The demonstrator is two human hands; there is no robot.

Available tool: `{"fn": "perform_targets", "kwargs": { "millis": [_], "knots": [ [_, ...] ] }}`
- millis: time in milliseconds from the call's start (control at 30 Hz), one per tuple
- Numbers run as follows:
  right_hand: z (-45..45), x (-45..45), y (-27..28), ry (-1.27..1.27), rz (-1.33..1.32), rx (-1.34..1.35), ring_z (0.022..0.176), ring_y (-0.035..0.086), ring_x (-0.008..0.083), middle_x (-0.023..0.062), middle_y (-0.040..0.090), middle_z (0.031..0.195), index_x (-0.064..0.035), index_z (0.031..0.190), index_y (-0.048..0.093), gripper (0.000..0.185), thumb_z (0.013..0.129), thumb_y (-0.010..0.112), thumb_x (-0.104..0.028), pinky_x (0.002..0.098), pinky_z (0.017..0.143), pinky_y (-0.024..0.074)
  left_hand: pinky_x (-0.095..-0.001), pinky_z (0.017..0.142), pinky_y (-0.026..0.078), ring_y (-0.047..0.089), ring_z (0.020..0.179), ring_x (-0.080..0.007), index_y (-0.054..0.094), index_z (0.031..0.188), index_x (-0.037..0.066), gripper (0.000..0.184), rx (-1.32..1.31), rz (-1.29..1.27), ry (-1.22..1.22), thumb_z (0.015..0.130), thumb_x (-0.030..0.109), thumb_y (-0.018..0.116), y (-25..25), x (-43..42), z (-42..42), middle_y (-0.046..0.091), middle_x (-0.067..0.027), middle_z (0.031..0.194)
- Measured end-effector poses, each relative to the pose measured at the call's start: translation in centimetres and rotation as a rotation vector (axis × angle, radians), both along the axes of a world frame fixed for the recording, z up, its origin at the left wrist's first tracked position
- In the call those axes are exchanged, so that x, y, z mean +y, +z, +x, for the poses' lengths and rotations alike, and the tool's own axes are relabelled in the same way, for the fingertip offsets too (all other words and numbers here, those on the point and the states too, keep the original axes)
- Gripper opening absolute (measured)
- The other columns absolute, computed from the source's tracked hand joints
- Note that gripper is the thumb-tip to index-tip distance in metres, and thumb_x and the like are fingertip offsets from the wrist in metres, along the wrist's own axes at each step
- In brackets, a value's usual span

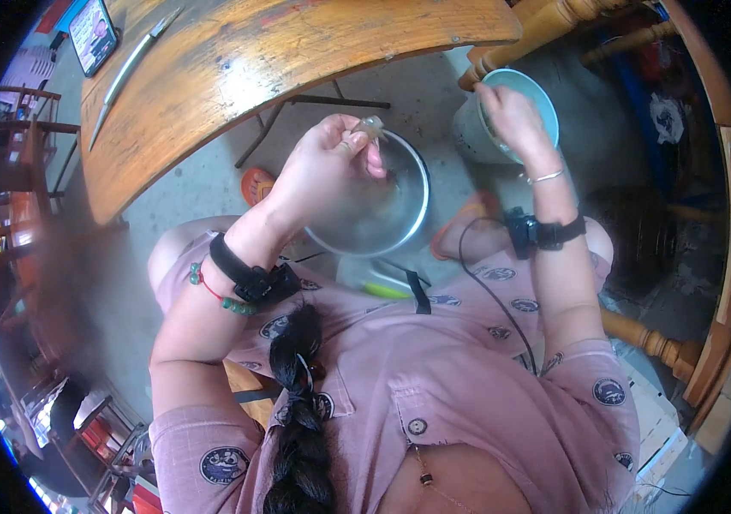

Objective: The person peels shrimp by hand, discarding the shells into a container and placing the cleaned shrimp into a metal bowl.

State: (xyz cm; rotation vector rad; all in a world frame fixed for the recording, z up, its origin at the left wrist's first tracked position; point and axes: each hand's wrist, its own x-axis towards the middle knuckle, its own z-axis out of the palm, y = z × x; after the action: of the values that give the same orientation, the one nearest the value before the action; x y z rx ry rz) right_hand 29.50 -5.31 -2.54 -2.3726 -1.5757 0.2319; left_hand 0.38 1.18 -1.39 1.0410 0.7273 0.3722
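My left hand (340, 154) is closed, pinching a small translucent grey-green shrimp-like piece (369, 127) between thumb and fingers. Beneath it is a round metal basin (421, 201), its inside blurred and partly hidden by the hand. Over on the right, my right hand (511, 120) is above a pale blue bucket (545, 98). Its fingers are curled together and point down toward the bucket's near-left rim. Whatever they may hold is hidden, and the bucket's contents are mostly covered by this hand.
A wooden table (297, 51) spans the front, with a phone (93, 36) and a long slim knife-like tool (134, 73) on its left part. Turned wooden legs (545, 30) stand near the bucket. Orange slippers (256, 185) are on the grey floor, and chairs (23, 171) are at left.
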Motion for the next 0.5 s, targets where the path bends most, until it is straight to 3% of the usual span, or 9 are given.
{"fn": "perform_targets", "kwargs": {
  "millis": [133,233,300,367,500],
  "knots": [
    [5.4,-0.5,-3.2,-0.042,-0.159,-0.194,0.095,0.059,0.0457,0.0316,0.062,0.1,0.0056,0.098,0.064,0.04,0.092,0.053,-0.032,0.0497,0.086,0.0468,-0.0355,0.082,0.053,0.058,0.078,-0.0157,0.046,0.107,0.002,0.014,0.035,-0.035,-0.022,0.102,0.013,0.041,-0.1,0.1,-0.1,0.058,-0.0055,0.084],
    [3.4,-1.0,-2.5,0.105,0.073,-0.311,0.094,0.063,0.0406,0.0274,0.063,0.105,0.0043,0.106,0.063,0.035,0.089,0.061,-0.026,0.0449,0.083,0.0499,-0.0358,0.082,0.053,0.058,0.079,-0.0157,0.045,0.107,0.002,0.013,0.004,-0.082,0.003,0.101,0.013,0.042,-0.1,-0.1,-0.1,0.057,-0.0058,0.084],
    [-1.4,-0.4,-0.3,0.188,0.144,0.504,0.087,0.067,0.0265,0.0174,0.067,0.103,0.0018,0.113,0.061,0.036,0.089,0.063,-0.026,0.0354,0.075,0.0528,-0.0359,0.082,0.053,0.058,0.079,-0.0158,0.045,0.107,0.002,0.013,-0.012,-0.084,0.019,0.101,0.013,0.043,-0.2,-0.3,0.1,0.057,-0.006,0.085],
    [-6.1,-0.7,1.8,0.205,-0.002,1.008,0.081,0.064,0.0112,0.0065,0.067,0.1,-0.0023,0.12,0.059,0.038,0.091,0.063,-0.027,0.0251,0.067,0.0506,-0.0353,0.081,0.053,0.058,0.079,-0.016,0.045,0.107,0.001,0.013,-0.077,-0.132,0.072,0.101,0.012,0.043,-0.3,-0.5,0.2,0.057,-0.0066,0.086],
    [-10.5,-1.2,1.0,0.309,-0.066,1.262,0.074,0.059,0.0051,0.0025,0.067,0.091,0.0004,0.119,0.058,0.031,0.094,0.06,-0.018,0.0197,0.06,0.0458,-0.0351,0.08,0.053,0.058,0.079,-0.016,0.045,0.108,0.001,0.014,-0.072,-0.105,0.047,0.101,0.013,0.043,-0.4,-0.8,0.4,0.057,-0.0069,0.086]
  ]
}}
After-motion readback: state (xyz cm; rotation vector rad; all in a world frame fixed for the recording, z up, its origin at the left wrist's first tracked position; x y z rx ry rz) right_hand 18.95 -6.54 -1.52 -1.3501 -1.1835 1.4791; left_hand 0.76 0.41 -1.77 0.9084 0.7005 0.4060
